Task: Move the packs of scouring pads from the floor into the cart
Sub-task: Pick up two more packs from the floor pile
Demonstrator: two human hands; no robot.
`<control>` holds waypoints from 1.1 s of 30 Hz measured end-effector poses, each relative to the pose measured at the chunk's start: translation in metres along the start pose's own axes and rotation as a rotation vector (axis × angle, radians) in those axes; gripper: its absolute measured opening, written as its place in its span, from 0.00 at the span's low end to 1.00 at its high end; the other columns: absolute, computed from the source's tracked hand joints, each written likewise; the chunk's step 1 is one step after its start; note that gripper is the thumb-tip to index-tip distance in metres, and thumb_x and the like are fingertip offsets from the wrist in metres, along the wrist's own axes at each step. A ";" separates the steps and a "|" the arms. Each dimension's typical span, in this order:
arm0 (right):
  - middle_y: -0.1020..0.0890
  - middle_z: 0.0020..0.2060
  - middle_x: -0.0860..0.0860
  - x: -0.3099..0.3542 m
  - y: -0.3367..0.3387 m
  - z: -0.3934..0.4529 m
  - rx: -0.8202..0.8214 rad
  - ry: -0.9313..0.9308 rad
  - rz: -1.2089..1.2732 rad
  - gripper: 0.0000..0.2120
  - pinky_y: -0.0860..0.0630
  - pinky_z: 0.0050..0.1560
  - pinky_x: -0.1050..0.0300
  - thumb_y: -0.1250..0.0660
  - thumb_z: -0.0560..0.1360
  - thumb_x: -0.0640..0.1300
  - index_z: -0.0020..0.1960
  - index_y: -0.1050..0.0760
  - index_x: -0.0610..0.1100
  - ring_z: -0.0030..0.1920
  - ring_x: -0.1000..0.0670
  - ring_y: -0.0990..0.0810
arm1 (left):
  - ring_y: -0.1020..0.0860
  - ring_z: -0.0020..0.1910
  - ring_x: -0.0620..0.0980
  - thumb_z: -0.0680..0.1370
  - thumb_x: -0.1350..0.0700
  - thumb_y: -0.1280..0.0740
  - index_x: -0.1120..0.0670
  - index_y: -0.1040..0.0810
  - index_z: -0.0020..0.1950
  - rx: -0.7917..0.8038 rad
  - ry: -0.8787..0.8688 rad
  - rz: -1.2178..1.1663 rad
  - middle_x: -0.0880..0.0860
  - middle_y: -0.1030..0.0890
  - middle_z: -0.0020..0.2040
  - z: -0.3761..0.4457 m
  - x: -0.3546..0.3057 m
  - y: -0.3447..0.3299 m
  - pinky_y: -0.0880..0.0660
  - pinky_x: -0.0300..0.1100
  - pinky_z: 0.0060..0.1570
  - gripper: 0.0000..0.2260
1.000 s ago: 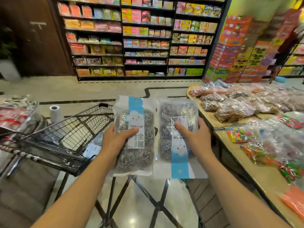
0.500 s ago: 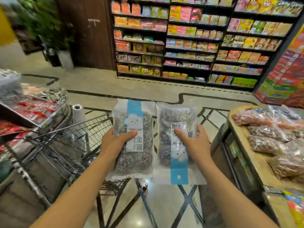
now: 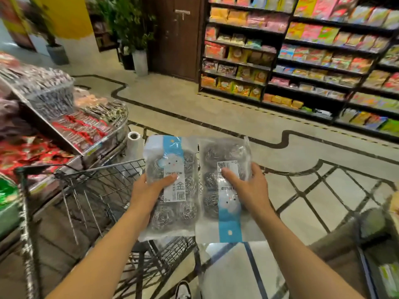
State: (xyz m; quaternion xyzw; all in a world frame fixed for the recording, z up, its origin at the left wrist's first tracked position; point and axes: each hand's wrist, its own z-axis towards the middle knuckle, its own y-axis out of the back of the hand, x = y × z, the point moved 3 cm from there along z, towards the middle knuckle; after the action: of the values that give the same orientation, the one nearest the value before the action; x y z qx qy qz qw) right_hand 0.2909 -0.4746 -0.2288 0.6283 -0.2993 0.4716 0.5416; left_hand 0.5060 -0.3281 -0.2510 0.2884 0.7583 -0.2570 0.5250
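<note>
Clear plastic, two packs of steel-wool scouring pads: left pack gripped by left hand, right pack by right hand; thumbs on top, side by side above black wire cart edge, presumably for dropping in.

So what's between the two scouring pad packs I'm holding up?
Almost nothing. In the head view, the left pack and the right pack sit side by side, with only a thin gap showing the dark wire of the cart behind.
</note>
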 end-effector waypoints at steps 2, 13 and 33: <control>0.19 0.47 0.58 -0.003 -0.023 0.031 0.041 -0.019 0.003 0.23 0.21 0.47 0.57 0.21 0.70 0.57 0.59 0.28 0.52 0.46 0.58 0.18 | 0.15 0.44 0.52 0.72 0.56 0.21 0.53 0.21 0.57 -0.034 -0.016 -0.009 0.52 0.12 0.47 0.034 0.004 0.004 0.20 0.46 0.42 0.16; 0.19 0.49 0.58 -0.033 -0.141 0.150 0.234 -0.083 -0.096 0.27 0.22 0.49 0.63 0.22 0.69 0.59 0.61 0.27 0.49 0.49 0.61 0.19 | 0.15 0.54 0.55 0.63 0.48 0.16 0.49 0.19 0.59 -0.255 0.167 -0.092 0.51 0.13 0.53 0.164 0.066 0.054 0.21 0.62 0.60 0.27; 0.19 0.55 0.58 -0.216 -0.327 0.202 0.721 -0.241 -0.290 0.30 0.19 0.51 0.59 0.22 0.71 0.57 0.66 0.34 0.55 0.48 0.59 0.18 | 0.14 0.53 0.46 0.67 0.50 0.17 0.47 0.20 0.62 -0.540 0.504 -0.152 0.47 0.13 0.53 0.213 0.251 0.090 0.22 0.53 0.62 0.25</control>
State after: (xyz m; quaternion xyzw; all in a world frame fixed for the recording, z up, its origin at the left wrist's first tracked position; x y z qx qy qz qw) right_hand 0.5540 -0.6214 -0.5512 0.8644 -0.0845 0.3881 0.3083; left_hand 0.6369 -0.3707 -0.5633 0.1369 0.9234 -0.0069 0.3586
